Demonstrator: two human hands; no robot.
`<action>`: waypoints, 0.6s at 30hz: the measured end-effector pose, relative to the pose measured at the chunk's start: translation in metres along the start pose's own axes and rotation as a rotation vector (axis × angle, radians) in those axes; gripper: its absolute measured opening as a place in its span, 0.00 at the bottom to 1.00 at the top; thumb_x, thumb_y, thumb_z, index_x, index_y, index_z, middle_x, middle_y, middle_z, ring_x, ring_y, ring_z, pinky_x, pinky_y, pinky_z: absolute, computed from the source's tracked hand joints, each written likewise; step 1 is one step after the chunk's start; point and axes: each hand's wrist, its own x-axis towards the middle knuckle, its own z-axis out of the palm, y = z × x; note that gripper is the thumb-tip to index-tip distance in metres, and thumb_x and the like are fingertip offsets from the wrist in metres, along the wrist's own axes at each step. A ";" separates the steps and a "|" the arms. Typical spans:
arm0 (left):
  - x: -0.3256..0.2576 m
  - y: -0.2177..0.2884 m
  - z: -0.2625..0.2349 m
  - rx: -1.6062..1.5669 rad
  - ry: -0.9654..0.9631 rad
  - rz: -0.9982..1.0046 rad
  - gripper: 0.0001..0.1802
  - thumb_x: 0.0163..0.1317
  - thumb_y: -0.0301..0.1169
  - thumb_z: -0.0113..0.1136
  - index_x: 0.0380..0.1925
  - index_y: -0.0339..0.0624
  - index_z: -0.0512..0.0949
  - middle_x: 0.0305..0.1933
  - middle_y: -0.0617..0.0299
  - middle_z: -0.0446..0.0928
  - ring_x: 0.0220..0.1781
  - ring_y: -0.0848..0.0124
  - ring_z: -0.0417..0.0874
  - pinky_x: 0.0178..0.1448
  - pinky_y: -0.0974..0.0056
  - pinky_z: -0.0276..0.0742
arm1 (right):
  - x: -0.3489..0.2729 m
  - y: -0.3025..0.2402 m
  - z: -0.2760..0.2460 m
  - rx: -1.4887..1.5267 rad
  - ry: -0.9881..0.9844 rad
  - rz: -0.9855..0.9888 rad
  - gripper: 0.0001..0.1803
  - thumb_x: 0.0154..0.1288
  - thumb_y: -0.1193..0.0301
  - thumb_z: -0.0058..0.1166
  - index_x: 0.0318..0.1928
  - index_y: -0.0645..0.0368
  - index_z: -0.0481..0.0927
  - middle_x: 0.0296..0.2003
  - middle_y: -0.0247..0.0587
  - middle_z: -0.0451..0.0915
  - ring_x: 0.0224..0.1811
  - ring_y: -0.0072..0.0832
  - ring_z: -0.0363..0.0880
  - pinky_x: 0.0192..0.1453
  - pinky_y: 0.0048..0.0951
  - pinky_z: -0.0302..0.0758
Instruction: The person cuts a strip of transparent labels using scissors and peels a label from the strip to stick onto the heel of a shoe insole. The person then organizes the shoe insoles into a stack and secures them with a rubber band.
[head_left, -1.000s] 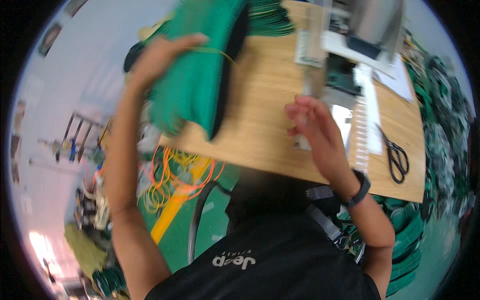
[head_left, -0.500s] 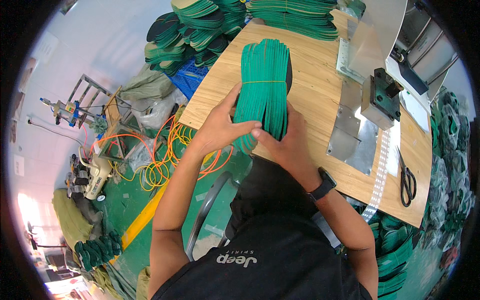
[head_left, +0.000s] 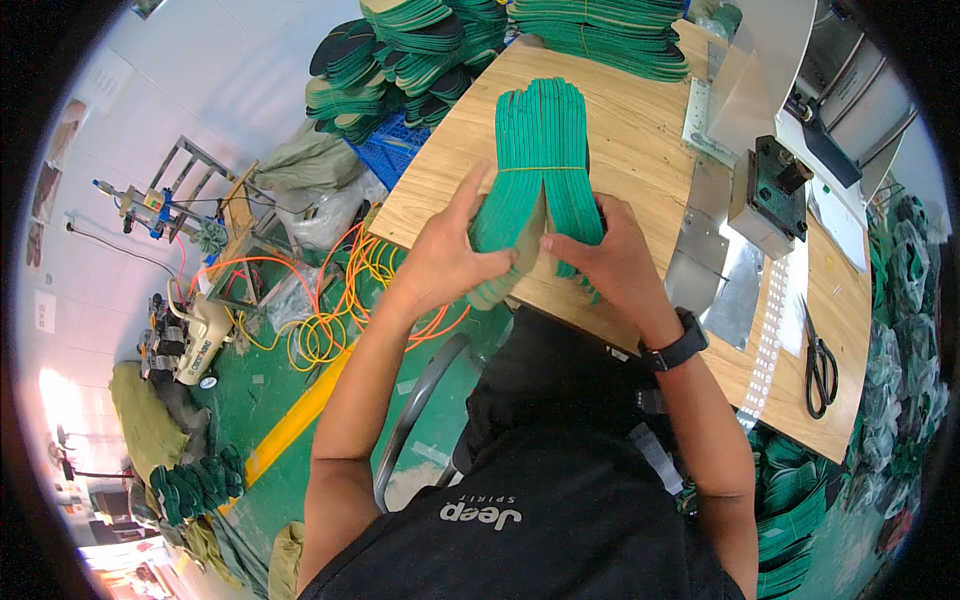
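Note:
A thick bundle of green insoles [head_left: 541, 125] stands on edge at the front of the wooden table, tied round its middle by a thin yellowish band [head_left: 545, 168]. Its near ends are spread into two halves with a wedge-shaped gap between them. My left hand [head_left: 455, 250] is closed round the left half, thumb on its edges near the gap. The right half is gripped by my right hand [head_left: 610, 255], its thumb at the inner side and fingers round the outer side. A dark watch sits on my right wrist.
More insole stacks [head_left: 600, 38] lie at the table's far edge and beside a blue crate [head_left: 392, 150]. On the right are a metal block [head_left: 768, 200], metal plates [head_left: 712, 250], a perforated strip [head_left: 765, 340] and black scissors [head_left: 820, 370]. Orange hoses [head_left: 320, 310] coil on the floor at left.
Both hands have moved apart, the right one further to the right. The narrow slit in the bundle's near end has widened into an open gap.

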 end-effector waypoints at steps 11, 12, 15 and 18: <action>0.081 -0.019 0.013 0.258 0.030 0.227 0.41 0.53 0.33 0.58 0.69 0.42 0.60 0.66 0.44 0.68 0.65 0.58 0.72 0.67 0.62 0.65 | 0.030 0.010 0.001 -0.714 0.067 -0.353 0.21 0.45 0.69 0.58 0.40 0.69 0.74 0.34 0.62 0.77 0.39 0.57 0.76 0.41 0.49 0.74; 0.092 -0.026 0.002 0.209 0.011 0.216 0.39 0.53 0.31 0.58 0.68 0.43 0.62 0.65 0.47 0.69 0.64 0.62 0.71 0.67 0.63 0.65 | 0.018 0.008 -0.015 -0.575 0.006 -0.326 0.21 0.46 0.68 0.58 0.40 0.69 0.73 0.35 0.62 0.77 0.39 0.57 0.76 0.42 0.49 0.74; 0.129 -0.054 -0.025 0.119 0.000 0.267 0.37 0.52 0.28 0.58 0.67 0.45 0.65 0.65 0.53 0.70 0.63 0.67 0.72 0.66 0.65 0.64 | -0.040 -0.017 -0.055 -0.270 -0.195 -0.228 0.27 0.49 0.68 0.58 0.50 0.67 0.70 0.38 0.61 0.76 0.43 0.55 0.75 0.48 0.46 0.73; 0.156 -0.042 -0.027 0.264 0.004 0.263 0.36 0.51 0.28 0.57 0.66 0.46 0.67 0.64 0.51 0.71 0.63 0.67 0.71 0.66 0.64 0.64 | -0.088 -0.051 -0.097 -0.269 -0.281 -0.180 0.31 0.51 0.68 0.60 0.55 0.69 0.68 0.42 0.60 0.76 0.47 0.54 0.74 0.52 0.46 0.71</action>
